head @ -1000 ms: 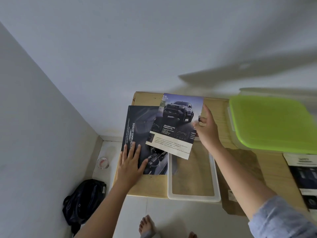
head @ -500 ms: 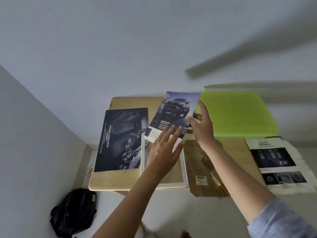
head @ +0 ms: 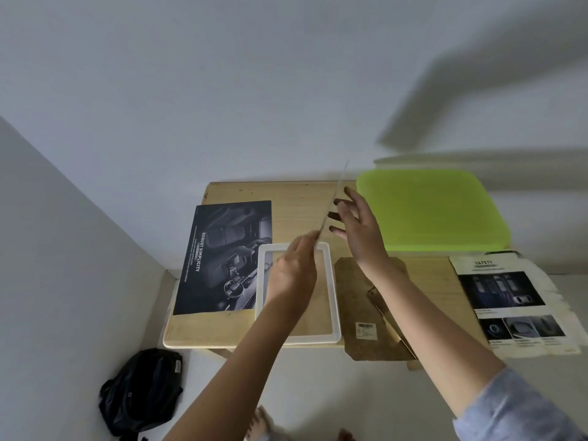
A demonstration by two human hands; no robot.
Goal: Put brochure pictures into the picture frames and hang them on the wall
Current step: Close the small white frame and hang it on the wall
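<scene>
One brochure page [head: 338, 186] is held up edge-on, so only a thin pale line of it shows, slanting from low near the person to high toward the wall. It hangs in the air above the far end of the white picture frame [head: 315, 338]. The left hand [head: 292, 275] pinches its lower end with curled fingers. The right hand [head: 359, 230] is spread, its fingers straight and fanned, the fingertips [head: 332, 214] reaching the sheet's side at about mid-length; whether the thumb presses the paper cannot be told.

The frame lies flat on the wooden table [head: 296, 202], empty, the tabletop showing through its opening. Its left rail overlaps the dark "ROBUST SIMPLICITY" brochure [head: 222, 256]. Just beside its right rail lies a brown backing board [head: 359, 300] with a barcode label [head: 366, 330], partly under the right forearm, which ends in a light blue sleeve [head: 515, 409]. A lime-green plastic lid [head: 429, 211] sits at the table's far right against the wall, and a "SAFETY" brochure page [head: 509, 300] lies at the right edge. A black bag [head: 143, 393] sits on the floor by the corner.
</scene>
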